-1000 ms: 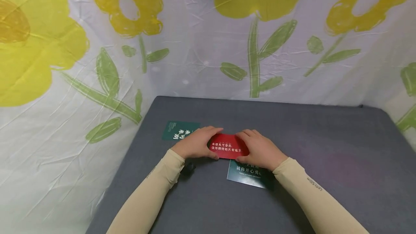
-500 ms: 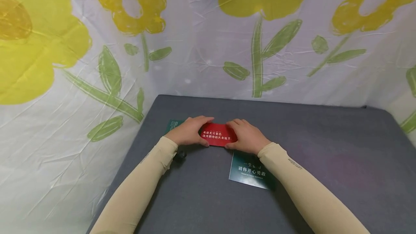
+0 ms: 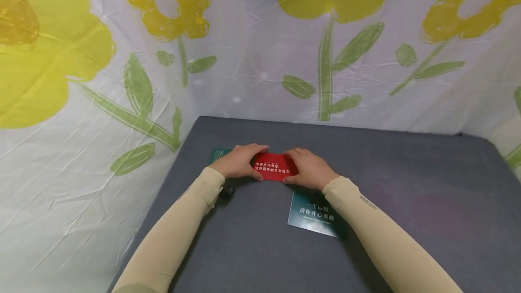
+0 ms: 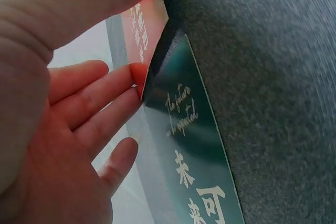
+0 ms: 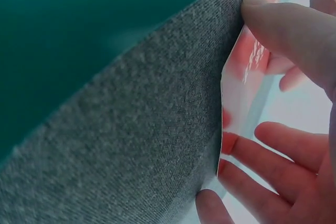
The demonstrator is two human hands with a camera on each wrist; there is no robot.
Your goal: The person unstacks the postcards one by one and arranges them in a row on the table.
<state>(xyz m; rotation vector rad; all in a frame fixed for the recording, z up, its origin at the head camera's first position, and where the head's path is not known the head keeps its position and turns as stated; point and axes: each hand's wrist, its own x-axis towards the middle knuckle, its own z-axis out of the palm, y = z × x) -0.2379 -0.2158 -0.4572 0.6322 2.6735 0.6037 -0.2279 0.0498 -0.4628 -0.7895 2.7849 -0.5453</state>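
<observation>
A red card [image 3: 273, 166] printed with white Chinese characters is held between both hands. My left hand [image 3: 236, 163] grips its left end, thumb at the near edge and fingers at the far edge. At the right end, my right hand [image 3: 312, 170] pinches it the same way. A green card [image 4: 181, 124] with white writing lies on the table beneath the left hand, partly covered by it in the head view. Nearer to me, a second green card [image 3: 312, 214] lies partly under the right wrist. In the right wrist view the red card [image 5: 244, 72] stands above the cloth.
The table [image 3: 252, 248] has a dark grey cloth top. Behind it and on the left hangs a white curtain [image 3: 248, 80] with yellow flowers. A small black object [image 3: 229, 190] sits at the underside of the left wrist.
Both hands have moved the red card away from me and a little to the left, mostly in the first half second. More of the near green card now shows; less of the far one.
</observation>
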